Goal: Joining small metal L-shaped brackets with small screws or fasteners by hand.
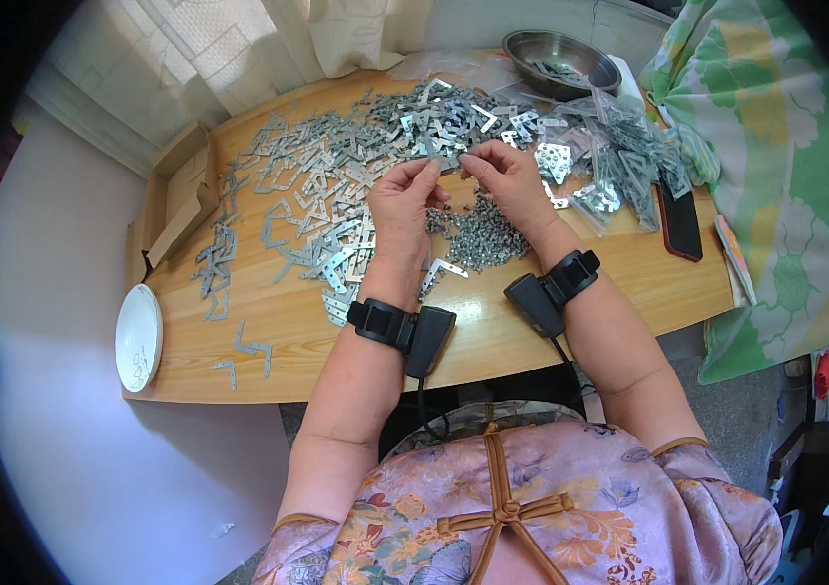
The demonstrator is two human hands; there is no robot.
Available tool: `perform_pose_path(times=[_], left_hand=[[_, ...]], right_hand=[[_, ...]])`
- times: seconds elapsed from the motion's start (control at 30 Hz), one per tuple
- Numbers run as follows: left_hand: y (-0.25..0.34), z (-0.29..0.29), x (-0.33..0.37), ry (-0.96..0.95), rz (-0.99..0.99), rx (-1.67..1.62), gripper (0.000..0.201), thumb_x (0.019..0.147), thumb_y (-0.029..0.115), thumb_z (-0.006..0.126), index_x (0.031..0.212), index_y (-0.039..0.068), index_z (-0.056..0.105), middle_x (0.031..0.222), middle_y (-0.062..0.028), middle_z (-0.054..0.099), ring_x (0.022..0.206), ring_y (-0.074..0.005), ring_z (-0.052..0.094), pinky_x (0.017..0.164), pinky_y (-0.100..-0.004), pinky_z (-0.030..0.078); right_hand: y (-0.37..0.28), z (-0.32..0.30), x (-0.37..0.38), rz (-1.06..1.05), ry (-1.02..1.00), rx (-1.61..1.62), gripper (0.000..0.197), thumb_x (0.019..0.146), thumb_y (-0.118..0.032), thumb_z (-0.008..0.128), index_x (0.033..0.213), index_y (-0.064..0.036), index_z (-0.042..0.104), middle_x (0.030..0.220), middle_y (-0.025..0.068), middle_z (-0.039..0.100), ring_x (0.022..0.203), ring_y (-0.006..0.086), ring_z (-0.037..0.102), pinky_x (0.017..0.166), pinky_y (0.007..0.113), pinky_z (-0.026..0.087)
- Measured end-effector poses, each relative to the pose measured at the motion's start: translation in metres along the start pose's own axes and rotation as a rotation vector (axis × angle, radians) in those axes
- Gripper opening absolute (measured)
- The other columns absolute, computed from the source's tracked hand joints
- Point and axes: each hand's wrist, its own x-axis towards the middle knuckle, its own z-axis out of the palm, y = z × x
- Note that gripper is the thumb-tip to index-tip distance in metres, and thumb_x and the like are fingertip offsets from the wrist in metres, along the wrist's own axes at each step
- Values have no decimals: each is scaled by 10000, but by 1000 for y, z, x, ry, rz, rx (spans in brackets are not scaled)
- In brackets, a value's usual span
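Note:
My left hand point(403, 203) and my right hand point(514, 183) meet fingertip to fingertip over the middle of the table. The left thumb and finger pinch a flat grey metal bracket point(448, 165), mostly hidden by the fingers. Close against its other end, the right thumb and forefinger are pressed together on something too small to make out. Just below the hands lies a heap of small shiny screws point(484, 234). One L-shaped bracket point(447, 267) rests at its near edge. A broad pile of flat metal corner brackets point(336, 161) spreads behind and to the left.
A steel bowl point(521, 44) with metal pieces stands at the back right. Clear plastic bags of parts point(634, 161) and a dark phone point(680, 224) lie right. At left are an open cardboard box point(202, 180), a white bowl point(138, 341) and a few loose brackets point(264, 353).

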Motion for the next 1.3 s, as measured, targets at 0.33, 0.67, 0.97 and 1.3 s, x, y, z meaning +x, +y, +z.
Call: perform_pose_path(times=[0.33, 0.67, 0.97, 1.3], left_hand=[[9, -2, 2, 54, 6, 193, 135, 801, 117, 608, 817, -16, 624, 698, -71, 631, 520, -76, 530, 487, -192, 443], [-3, -7, 9, 125, 98, 432, 123, 823, 122, 590, 834, 3, 616, 689, -47, 619, 540, -57, 512, 499, -182, 422], [-6, -11, 9, 131, 116, 434, 149, 789, 104, 613, 828, -40, 628, 690, -67, 636, 610, -101, 605, 529, -204, 469], [6, -12, 8, 252, 175, 1003, 173, 748, 202, 648, 839, 55, 663, 710, -72, 640, 605, -137, 582, 578, -271, 458]], right_hand=[[-12, -30, 7, 277, -42, 327, 115, 807, -139, 600, 796, -29, 570, 676, 51, 587, 510, 92, 509, 487, 257, 456], [-4, -26, 14, 192, 138, 303, 196, 786, -156, 603, 904, 0, 608, 774, 82, 623, 626, 131, 571, 574, 242, 479], [-8, -9, -6, -259, -179, -943, 153, 675, -212, 671, 757, -86, 648, 752, 48, 576, 747, 243, 572, 641, 335, 451], [-4, -2, -7, -380, -229, -1116, 113, 682, -166, 661, 708, -68, 613, 754, 60, 546, 795, 246, 550, 689, 362, 437]])
